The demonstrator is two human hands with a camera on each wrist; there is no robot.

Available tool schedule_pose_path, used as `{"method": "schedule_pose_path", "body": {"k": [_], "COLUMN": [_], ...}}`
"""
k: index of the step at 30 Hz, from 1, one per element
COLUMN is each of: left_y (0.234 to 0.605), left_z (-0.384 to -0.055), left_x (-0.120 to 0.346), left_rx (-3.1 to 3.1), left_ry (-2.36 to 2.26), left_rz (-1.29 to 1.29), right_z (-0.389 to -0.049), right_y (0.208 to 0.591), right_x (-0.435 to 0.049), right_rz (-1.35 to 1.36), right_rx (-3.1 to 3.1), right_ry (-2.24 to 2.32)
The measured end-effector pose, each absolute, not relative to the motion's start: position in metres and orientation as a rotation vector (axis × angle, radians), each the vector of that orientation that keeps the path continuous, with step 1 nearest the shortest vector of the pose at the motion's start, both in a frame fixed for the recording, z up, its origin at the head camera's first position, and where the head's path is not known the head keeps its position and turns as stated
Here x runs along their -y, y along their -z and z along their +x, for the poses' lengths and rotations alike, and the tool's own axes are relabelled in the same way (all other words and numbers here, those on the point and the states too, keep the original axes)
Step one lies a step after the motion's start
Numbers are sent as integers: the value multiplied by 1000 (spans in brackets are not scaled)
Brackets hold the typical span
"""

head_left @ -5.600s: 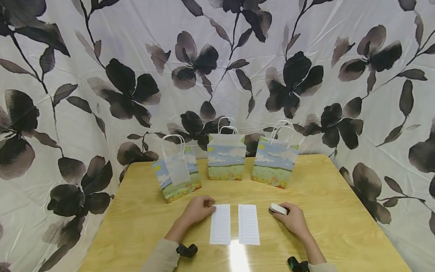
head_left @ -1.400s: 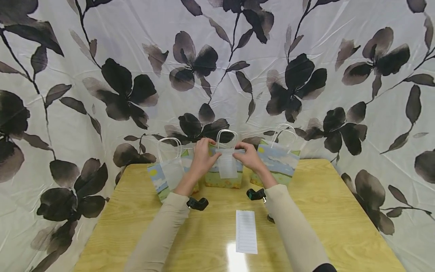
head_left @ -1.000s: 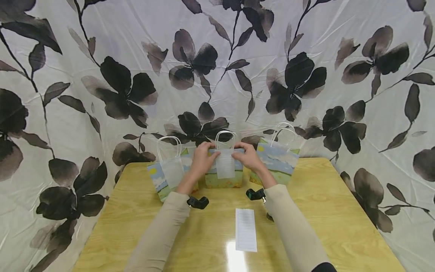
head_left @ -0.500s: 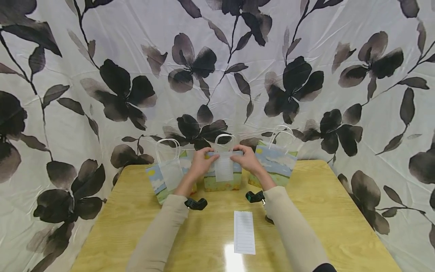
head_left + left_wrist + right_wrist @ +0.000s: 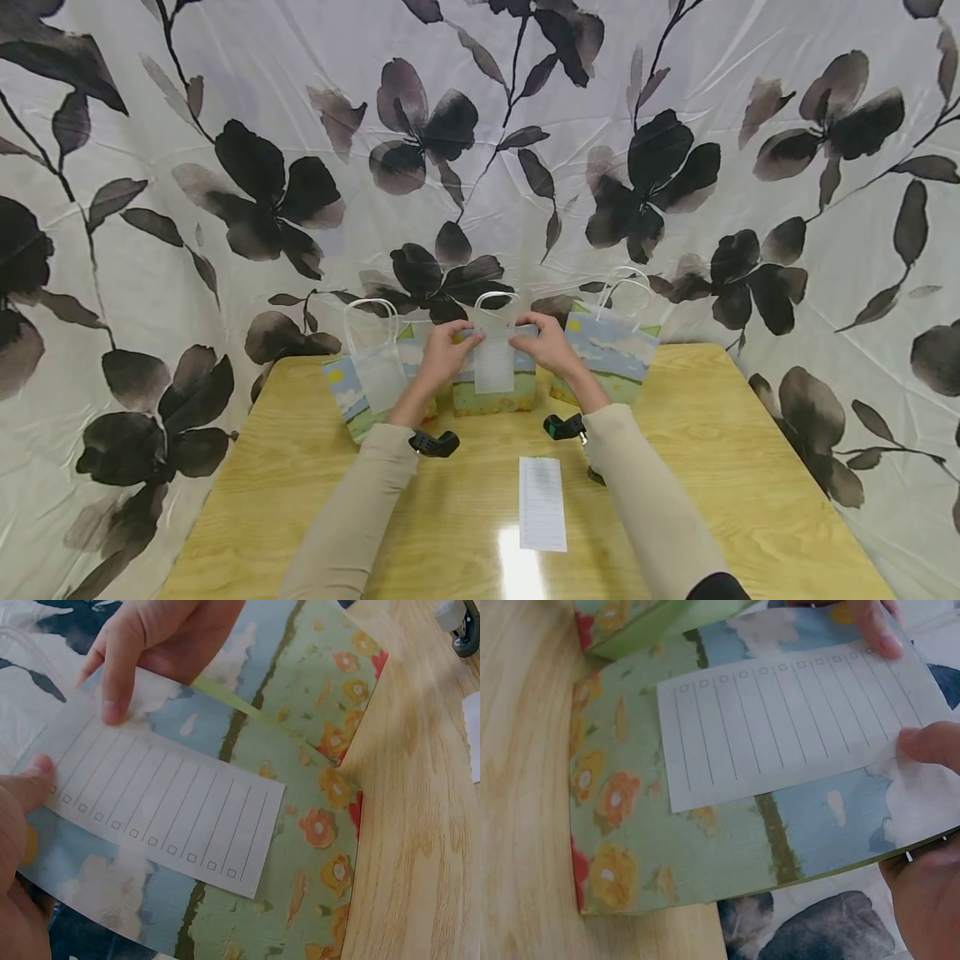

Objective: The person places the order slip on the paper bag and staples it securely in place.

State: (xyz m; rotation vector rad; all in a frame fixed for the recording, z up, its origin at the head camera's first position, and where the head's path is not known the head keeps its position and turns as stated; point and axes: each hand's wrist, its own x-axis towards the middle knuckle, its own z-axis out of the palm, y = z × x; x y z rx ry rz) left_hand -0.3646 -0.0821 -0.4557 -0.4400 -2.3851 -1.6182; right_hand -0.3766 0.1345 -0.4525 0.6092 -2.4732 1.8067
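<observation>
A lined checklist sheet (image 5: 494,371) lies against the front of the middle paper gift bag (image 5: 491,405), its top edge near the bag's rim under the white handles. My left hand (image 5: 444,354) pinches the sheet's upper left corner against the bag. At the upper right corner my right hand (image 5: 551,343) does the same, its thumb on the paper and its other fingers behind the bag's front, as the right wrist view shows. Small checkboxes run down the sheet's (image 5: 161,810) left side. Printed flowers and sky decorate the bag (image 5: 615,799).
A second loose sheet (image 5: 543,504) lies on the wooden table (image 5: 450,517). The stapler (image 5: 596,476) is mostly hidden by my right sleeve. A left gift bag (image 5: 347,390) bears a white sheet (image 5: 379,375); another gift bag (image 5: 611,354) stands at right. Floral cloth hangs behind.
Since the oldest frame, the left-hand sheet has gone from the table to the middle bag, and my right hand has let go of the stapler. Over the last second both hands stay nearly still.
</observation>
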Motion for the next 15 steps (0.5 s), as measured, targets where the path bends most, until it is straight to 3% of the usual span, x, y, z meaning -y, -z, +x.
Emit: {"method": "schedule_pose_path", "body": {"k": [15], "left_y": [455], "left_z": [-366], "left_x": [81], "left_rx": [2364], "left_ry": [1649], "left_rz": [-433], "right_z": [-380], "right_y": [448], "right_x": [-137], "right_rz": [667], "right_rx": [2519], "right_ry": [-1747]}}
